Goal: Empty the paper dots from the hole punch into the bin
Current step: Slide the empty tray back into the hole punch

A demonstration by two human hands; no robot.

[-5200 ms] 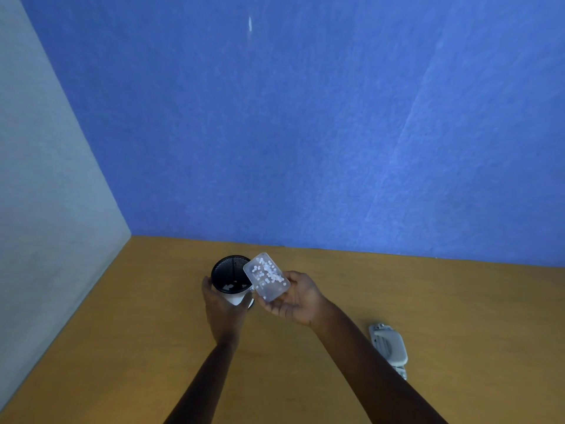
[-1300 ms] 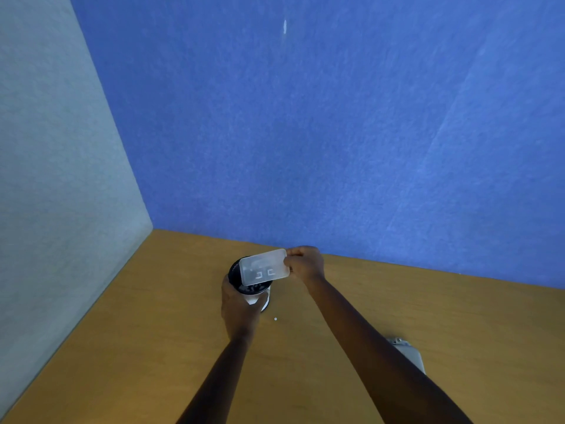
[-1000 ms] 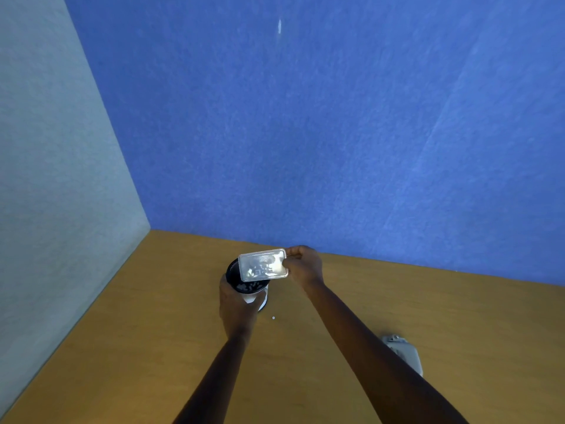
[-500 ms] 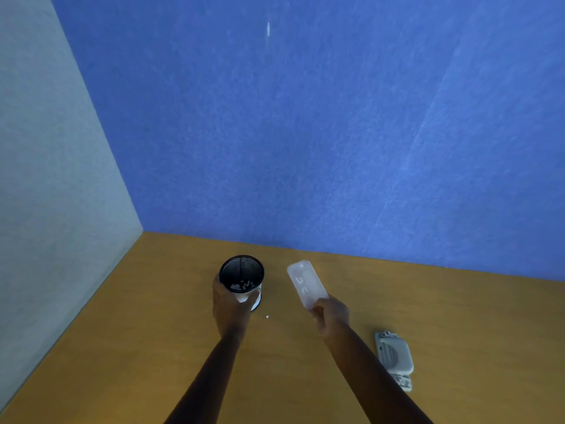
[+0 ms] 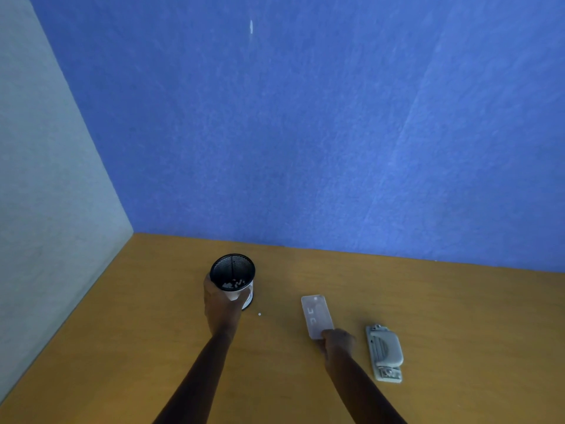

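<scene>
A small black mesh bin stands on the wooden desk, with white paper dots lying inside it. My left hand is wrapped around the bin's near side. A clear plastic tray, the hole punch's dot catcher, lies flat on the desk to the right of the bin, and my right hand grips its near end. The grey hole punch lies on the desk just right of that hand. One loose paper dot sits on the desk between bin and tray.
The wooden desk runs back to a blue wall, and a pale grey partition closes the left side.
My right hand has carried the clear tray away from above the bin, down and to the right, onto the desk beside the hole punch. My left hand stays on the bin.
</scene>
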